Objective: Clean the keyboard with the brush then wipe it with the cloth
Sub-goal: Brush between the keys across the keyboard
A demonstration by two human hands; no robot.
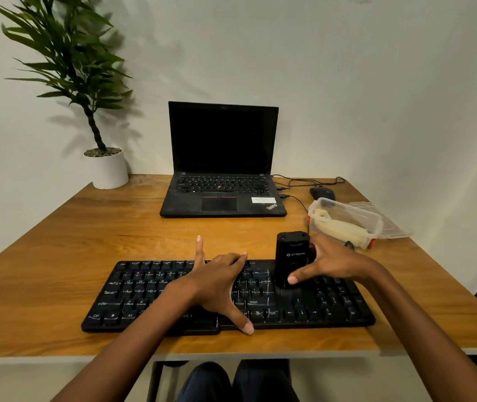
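Observation:
A black keyboard (132,297) lies along the near edge of the wooden desk (86,227). My left hand (217,282) rests flat on its middle keys, fingers spread and thumb at the front edge. My right hand (330,264) grips a black block-shaped brush (292,253), which stands upright with its bristles down on the keys right of centre. My thumb is on the brush's front and my fingers are behind it. A pale cloth (338,227) lies inside a clear plastic box (376,220) behind my right hand.
An open black laptop (222,175) sits at the back centre, with cables and a dark mouse (322,193) to its right. The box's lid (396,230) lies beside the box. A potted plant (106,169) stands at the back left corner.

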